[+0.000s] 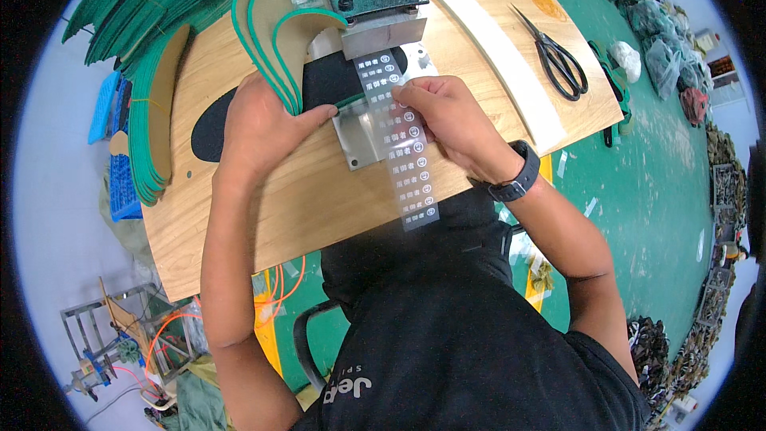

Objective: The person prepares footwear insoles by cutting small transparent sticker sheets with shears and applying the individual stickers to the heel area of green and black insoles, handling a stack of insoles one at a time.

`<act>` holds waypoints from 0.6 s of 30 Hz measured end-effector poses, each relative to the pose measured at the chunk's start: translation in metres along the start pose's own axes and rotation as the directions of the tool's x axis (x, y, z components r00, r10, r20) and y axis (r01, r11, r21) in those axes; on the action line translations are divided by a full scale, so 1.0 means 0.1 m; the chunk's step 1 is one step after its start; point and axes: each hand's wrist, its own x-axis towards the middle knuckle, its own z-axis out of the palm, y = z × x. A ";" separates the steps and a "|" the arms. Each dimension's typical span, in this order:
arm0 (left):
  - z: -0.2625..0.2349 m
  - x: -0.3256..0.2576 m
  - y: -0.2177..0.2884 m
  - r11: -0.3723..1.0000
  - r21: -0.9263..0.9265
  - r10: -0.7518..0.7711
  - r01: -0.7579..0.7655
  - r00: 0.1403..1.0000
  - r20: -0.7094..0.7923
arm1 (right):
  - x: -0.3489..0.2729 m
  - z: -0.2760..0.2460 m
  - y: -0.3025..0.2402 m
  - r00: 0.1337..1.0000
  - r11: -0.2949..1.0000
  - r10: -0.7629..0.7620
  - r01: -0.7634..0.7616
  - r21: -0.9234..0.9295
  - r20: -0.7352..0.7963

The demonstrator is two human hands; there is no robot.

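- Pinching one clear label strip (403, 140) with right hand (447, 116), fingers closed on it just below the metal press block (383, 36); strip running down over the metal plate (363, 140) and past the near tabletop (263, 207) edge.
- Holding three fanned green-edged insoles (275, 36) upright in left hand (259, 124), fingers wrapped shut around their lower ends.
- Lying right, well apart: one pair of scissors (558, 56), beside one white band (503, 56).
- Stacked along left edge: more insoles (152, 12), too many to count.
- Open wood only near the front left.

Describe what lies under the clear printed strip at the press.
Under the strip lies a shiny metal plate on the wooden table. A green-edged insole runs beneath it; the press head hides the far end.
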 end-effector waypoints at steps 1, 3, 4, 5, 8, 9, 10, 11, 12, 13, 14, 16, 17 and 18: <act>0.01 0.00 -0.01 1.000 0.008 0.012 -0.012 1.000 -0.009 | 0.01 0.00 0.00 1.000 1.000 0.001 -0.001 -0.011 0.006; 0.01 -0.01 -0.02 0.999 0.016 0.028 -0.028 0.999 -0.021 | 0.02 -0.01 0.00 1.000 0.999 0.006 -0.005 -0.032 0.018; 0.01 -0.01 -0.02 0.999 0.015 0.032 -0.032 0.999 -0.024 | 0.02 -0.01 0.00 1.000 0.999 0.004 -0.004 -0.039 0.019; 0.00 -0.02 -0.01 0.999 0.014 0.035 -0.035 0.999 -0.028 | 0.02 0.00 -0.01 1.000 0.999 0.003 -0.002 -0.046 0.020; 0.00 -0.03 -0.02 1.000 0.011 0.004 -0.004 1.000 -0.008 | 0.01 0.01 -0.01 1.000 0.997 0.010 -0.010 -0.082 -0.011; 0.00 -0.03 -0.02 1.000 0.010 0.010 -0.010 1.000 -0.008 | 0.00 0.02 -0.02 1.000 0.995 0.011 -0.014 -0.096 -0.028; 0.00 -0.02 -0.03 1.000 0.010 0.015 -0.015 1.000 -0.007 | 0.00 0.01 -0.01 0.999 0.996 0.016 -0.018 -0.090 -0.028; 0.00 -0.02 -0.03 1.000 0.010 0.020 -0.020 1.000 -0.007 | 0.01 0.00 0.00 0.999 0.996 0.020 -0.022 -0.084 -0.028; -0.02 -0.02 0.00 1.000 0.012 0.011 -0.011 1.000 -0.003 | 0.01 0.00 0.01 0.999 0.997 0.023 -0.025 -0.078 -0.028; -0.04 0.00 0.06 1.000 0.014 0.002 -0.002 1.000 0.001 | 0.02 0.00 0.01 1.000 0.997 0.015 -0.016 -0.075 -0.018; -0.05 0.00 0.09 1.000 0.017 -0.007 0.006 1.000 0.005 | 0.03 -0.01 0.02 1.000 0.997 0.006 -0.007 -0.073 -0.008; -0.05 0.00 0.09 1.000 0.029 -0.001 0.001 1.000 0.003 | 0.03 0.00 0.02 1.000 0.998 0.010 -0.010 -0.068 0.005; -0.05 0.00 0.09 0.999 0.034 0.004 -0.004 1.000 0.002 | 0.03 -0.01 0.01 1.000 0.997 0.022 -0.022 -0.070 0.006; -0.04 0.00 0.08 1.000 0.026 0.012 -0.012 1.000 -0.005 | 0.04 -0.01 0.00 0.999 0.997 0.031 -0.030 -0.072 0.008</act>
